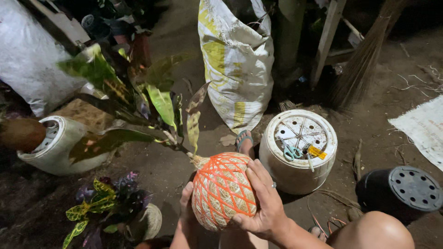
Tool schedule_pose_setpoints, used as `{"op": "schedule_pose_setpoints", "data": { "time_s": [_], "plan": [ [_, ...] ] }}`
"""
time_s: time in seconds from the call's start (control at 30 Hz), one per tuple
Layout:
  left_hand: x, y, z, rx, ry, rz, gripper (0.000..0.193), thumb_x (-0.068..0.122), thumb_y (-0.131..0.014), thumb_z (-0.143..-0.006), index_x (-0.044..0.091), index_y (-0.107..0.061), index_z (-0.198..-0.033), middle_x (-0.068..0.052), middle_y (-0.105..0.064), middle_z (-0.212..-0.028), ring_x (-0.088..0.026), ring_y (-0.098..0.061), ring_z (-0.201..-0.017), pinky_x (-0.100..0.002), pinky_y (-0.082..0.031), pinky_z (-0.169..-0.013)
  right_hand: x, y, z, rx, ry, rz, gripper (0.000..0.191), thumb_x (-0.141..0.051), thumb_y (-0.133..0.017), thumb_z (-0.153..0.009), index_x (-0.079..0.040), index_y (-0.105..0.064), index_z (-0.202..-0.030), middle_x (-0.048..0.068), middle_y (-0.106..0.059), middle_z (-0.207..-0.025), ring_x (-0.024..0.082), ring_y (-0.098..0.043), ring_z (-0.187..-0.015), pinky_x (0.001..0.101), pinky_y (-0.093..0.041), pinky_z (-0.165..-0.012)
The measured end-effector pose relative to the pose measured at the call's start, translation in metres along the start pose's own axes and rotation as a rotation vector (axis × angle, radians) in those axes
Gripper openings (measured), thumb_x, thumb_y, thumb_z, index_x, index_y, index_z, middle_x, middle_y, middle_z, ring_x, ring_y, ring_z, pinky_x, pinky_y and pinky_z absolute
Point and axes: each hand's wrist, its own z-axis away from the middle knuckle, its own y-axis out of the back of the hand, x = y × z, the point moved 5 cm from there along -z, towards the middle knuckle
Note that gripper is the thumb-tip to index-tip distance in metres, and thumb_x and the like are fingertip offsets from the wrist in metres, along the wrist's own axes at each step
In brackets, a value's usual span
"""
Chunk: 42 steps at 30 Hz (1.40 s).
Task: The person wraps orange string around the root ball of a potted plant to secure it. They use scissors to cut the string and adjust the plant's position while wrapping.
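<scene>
Both my hands hold a round fibre ball [221, 190] wrapped in orange net, with a leafy plant [138, 103] growing out of its top left and leaning away from me. My right hand [263, 203] lies over the ball's right side, fingers spread on the net. Behind the ball on its left side sits my left hand [186, 207], mostly hidden, with only the thumb and wrist showing. My knee [374, 230] is at the bottom right, and my foot in a sandal [243, 140] shows just past the ball.
An upturned white pot [297, 157] with scissors [290, 151] and a small yellow item on it stands right of the ball. A black pot [406, 189] lies far right. A large white and yellow sack [237, 60], a broom [364, 60], another white pot [60, 145] and a croton plant [101, 203] surround me.
</scene>
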Motion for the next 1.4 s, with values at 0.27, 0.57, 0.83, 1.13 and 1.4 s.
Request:
{"op": "schedule_pose_setpoints", "data": {
  "time_s": [0.27,0.57,0.83,1.13,1.4],
  "plan": [
    [0.003,0.029,-0.017,0.138,-0.238,-0.586,0.093,0.050,-0.073,-0.083,-0.006,-0.043,-0.151,-0.020,-0.050,-0.150,-0.030,-0.047,-0.140,-0.044,-0.033,-0.120,0.024,0.008,0.017,-0.035,-0.139,-0.035,0.092,-0.056,-0.067,-0.092,0.007,-0.036,-0.151,0.032,-0.036,-0.158,0.047,-0.037,-0.149,0.0518,-0.029,-0.121],
    [0.000,0.005,-0.015,0.107,-0.167,-0.712,0.098,0.056,-0.078,-0.079,-0.004,-0.045,-0.149,-0.015,-0.054,-0.146,-0.025,-0.049,-0.137,-0.040,-0.035,-0.118,0.033,0.008,0.043,-0.105,-0.140,0.029,0.084,-0.050,-0.066,-0.093,0.002,-0.039,-0.154,0.026,-0.040,-0.162,0.048,-0.031,-0.156,0.0530,-0.027,-0.127],
    [0.010,-0.003,-0.019,0.044,-0.193,-0.839,0.100,0.060,-0.075,-0.077,-0.005,-0.048,-0.148,-0.017,-0.054,-0.147,-0.027,-0.050,-0.139,-0.040,-0.036,-0.118,0.039,0.003,0.058,-0.004,-0.147,-0.414,0.094,-0.044,-0.075,-0.097,0.002,-0.020,-0.158,0.029,-0.022,-0.165,0.046,-0.023,-0.154,0.0535,-0.020,-0.127],
    [0.010,-0.018,-0.015,0.045,-0.179,-0.932,0.100,0.061,-0.073,-0.076,-0.006,-0.050,-0.147,-0.019,-0.054,-0.144,-0.030,-0.052,-0.137,-0.041,-0.036,-0.118,0.050,0.012,0.070,-0.058,0.020,-0.096,0.078,-0.045,-0.074,-0.092,0.001,-0.046,-0.149,0.028,-0.039,-0.160,0.046,-0.032,-0.155,0.0549,-0.027,-0.126],
    [0.010,-0.012,-0.018,0.021,-0.227,-1.033,0.095,0.052,-0.079,-0.076,-0.004,-0.051,-0.148,-0.020,-0.051,-0.151,-0.033,-0.047,-0.145,-0.043,-0.032,-0.123,0.038,0.012,0.067,-0.132,-0.023,-0.003,0.076,-0.046,-0.065,-0.097,0.005,-0.043,-0.148,0.030,-0.038,-0.159,0.052,-0.026,-0.155,0.0593,-0.024,-0.125]
  ]
}}
